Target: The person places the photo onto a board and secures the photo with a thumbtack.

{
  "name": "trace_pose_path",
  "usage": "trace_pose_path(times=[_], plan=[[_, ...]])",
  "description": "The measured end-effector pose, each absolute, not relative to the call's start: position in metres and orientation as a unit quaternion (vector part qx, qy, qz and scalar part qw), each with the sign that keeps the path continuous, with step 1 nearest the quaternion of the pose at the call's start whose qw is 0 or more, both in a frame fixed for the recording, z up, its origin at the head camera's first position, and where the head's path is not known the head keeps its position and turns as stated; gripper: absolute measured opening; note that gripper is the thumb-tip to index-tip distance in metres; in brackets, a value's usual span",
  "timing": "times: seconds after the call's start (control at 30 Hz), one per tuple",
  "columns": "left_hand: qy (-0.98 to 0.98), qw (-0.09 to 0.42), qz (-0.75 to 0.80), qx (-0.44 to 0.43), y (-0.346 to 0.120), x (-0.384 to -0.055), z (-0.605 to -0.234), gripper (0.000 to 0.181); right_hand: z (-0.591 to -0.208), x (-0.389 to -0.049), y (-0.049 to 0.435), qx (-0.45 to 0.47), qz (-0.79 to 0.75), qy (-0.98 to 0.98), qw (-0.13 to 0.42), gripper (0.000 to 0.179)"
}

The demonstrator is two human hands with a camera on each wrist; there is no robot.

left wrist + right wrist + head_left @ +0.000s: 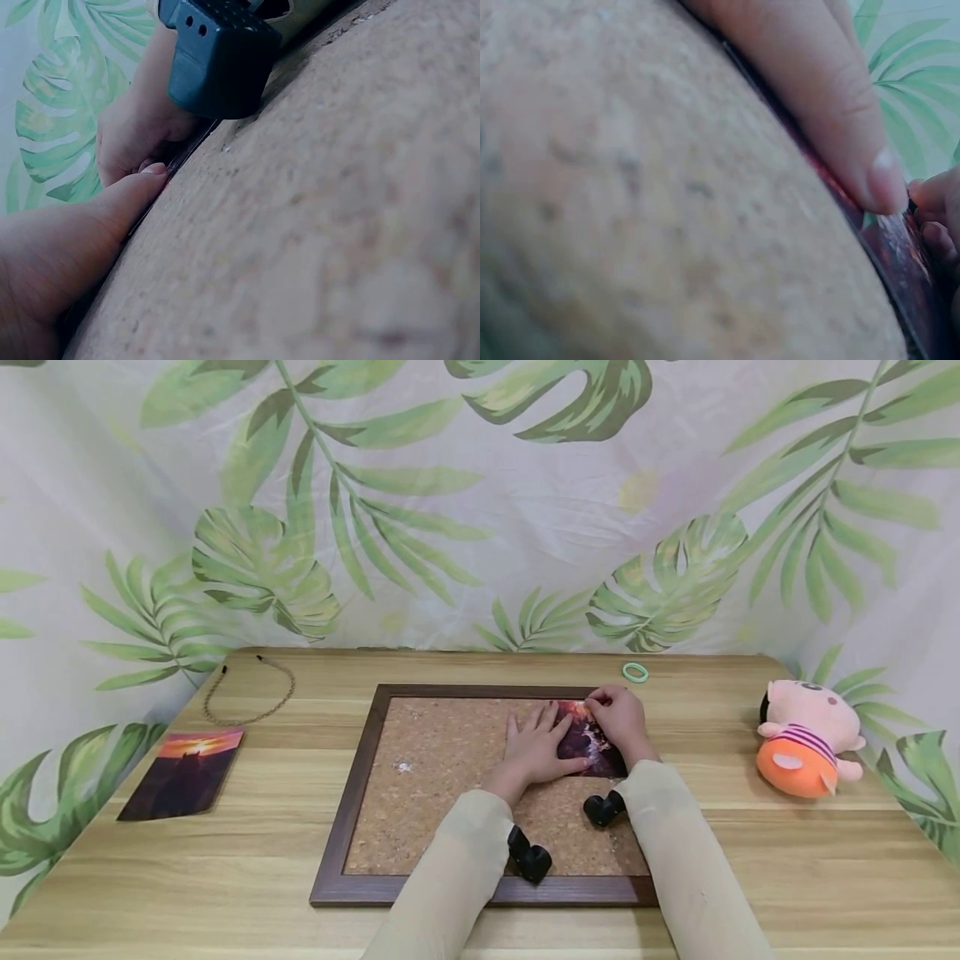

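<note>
My left hand [534, 750] lies with fingers spread over the left part of a dark purple and orange picture print [592, 747], its thumb along the lower edge. The print rests on a cork board [442, 793] in a dark wooden frame [360, 777], toward the upper right corner. At the print's top edge my right hand [621, 720] has curled fingers; in the right wrist view its fingertips pinch a small dark thing [912, 202], whose kind I cannot tell. The left thumb [855, 142] presses the print there.
A small whitish cluster [404, 767] sits on the cork. Left of the frame lie a sunset picture print [183, 774] and a chain [288, 693]. Behind it is a mint-green ring [635, 672]; a pink and orange plush toy [806, 743] lies right. A leaf-print cloth [540, 527] hangs behind the table.
</note>
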State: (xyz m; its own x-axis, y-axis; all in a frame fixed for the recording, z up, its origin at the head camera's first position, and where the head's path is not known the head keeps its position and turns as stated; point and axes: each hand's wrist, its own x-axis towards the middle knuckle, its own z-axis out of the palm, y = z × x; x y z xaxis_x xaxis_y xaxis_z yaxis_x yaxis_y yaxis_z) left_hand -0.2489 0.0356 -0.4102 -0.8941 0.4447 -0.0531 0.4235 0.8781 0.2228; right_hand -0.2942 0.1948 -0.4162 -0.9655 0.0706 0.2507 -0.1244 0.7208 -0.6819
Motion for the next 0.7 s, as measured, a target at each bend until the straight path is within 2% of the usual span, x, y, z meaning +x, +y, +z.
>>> trace_pose_path(times=[0.7], plan=[[0.968, 0.053, 0.100, 0.224, 0.0355, -0.2480, -0.4097, 0.077, -0.4130, -0.2921, 0.1925, 0.029, 0.311, -0.942, 0.123, 0.014]])
